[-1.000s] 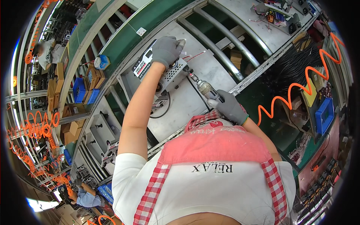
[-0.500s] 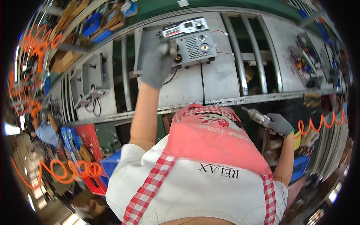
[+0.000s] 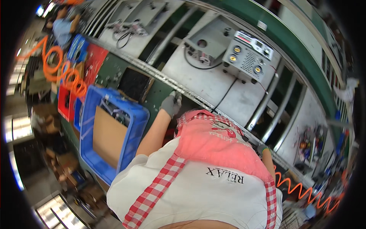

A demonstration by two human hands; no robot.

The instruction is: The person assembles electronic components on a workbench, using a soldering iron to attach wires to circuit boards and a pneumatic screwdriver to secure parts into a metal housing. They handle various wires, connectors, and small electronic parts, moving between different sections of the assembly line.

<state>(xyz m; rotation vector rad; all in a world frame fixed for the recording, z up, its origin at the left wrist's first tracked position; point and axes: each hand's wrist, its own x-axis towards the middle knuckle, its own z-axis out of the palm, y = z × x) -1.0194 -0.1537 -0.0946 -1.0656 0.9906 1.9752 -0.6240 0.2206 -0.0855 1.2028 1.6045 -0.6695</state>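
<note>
My left hand (image 3: 170, 104), in a grey glove, hovers by the near rail of the roller bench, left of my apron. Its fingers are curled in; whatever may be between them is too small to make out. My right hand (image 3: 262, 149), also gloved, is mostly hidden at the right edge of the apron, so its fingers and anything in them do not show. Ahead on a pale board (image 3: 225, 89) stands a grey metal-cased power unit (image 3: 248, 61) with brass sockets, a vented front and a white control panel. An open grey housing (image 3: 211, 38) lies behind its left side.
A blue crate (image 3: 131, 141) with a cardboard sheet (image 3: 108, 133) stands at my left. Steel rollers (image 3: 282, 107) lie right of the unit. An orange coiled hose (image 3: 301, 191) hangs at lower right. A seated person (image 3: 63, 28) is at far left.
My left hand has left the unit's front and come back to the near rail. My view has swung left. The screwdriver-like tool seen in my right hand no longer shows.
</note>
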